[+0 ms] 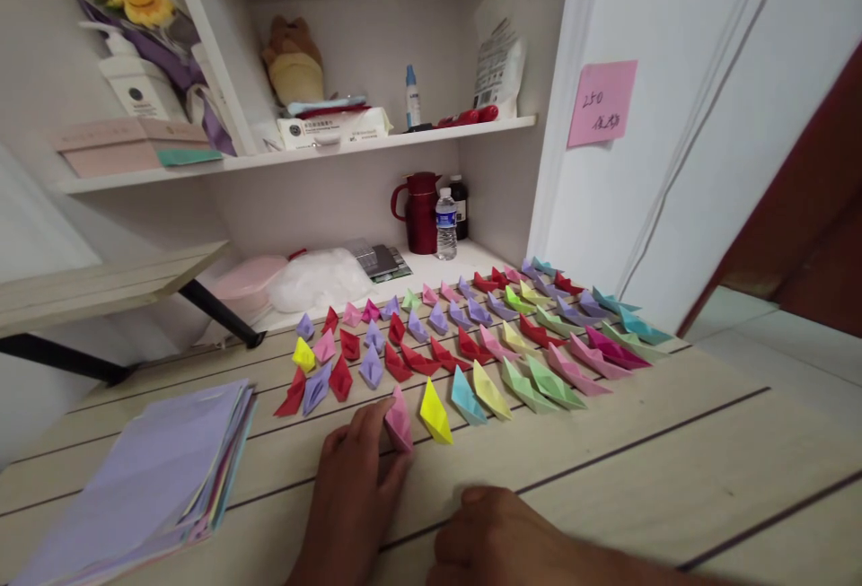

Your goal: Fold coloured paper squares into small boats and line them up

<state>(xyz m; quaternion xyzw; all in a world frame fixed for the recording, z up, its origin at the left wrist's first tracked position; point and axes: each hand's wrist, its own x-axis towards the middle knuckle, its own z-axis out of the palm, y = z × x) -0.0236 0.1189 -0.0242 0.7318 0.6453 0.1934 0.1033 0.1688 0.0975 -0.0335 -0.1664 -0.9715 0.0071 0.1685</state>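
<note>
My left hand (356,478) pinches a pink paper boat (399,422) between thumb and fingers, at the near left end of the front row. Right beside that boat is a yellow paper boat (435,413), followed by a blue paper boat (467,397). My right hand (495,534) rests curled on the wooden tabletop (626,478), nearer to me and apart from the boats; nothing shows in its fingers. Many more folded boats in red, purple, pink, green and yellow stand in rows beyond, among them a magenta boat (616,349) at the right.
A stack of coloured paper (141,487) lies at the left, below a small raised shelf (108,285). Behind the boats, a red jug (422,214) and a water bottle (445,225) stand in the cabinet. A pink note (602,103) is stuck on the wall.
</note>
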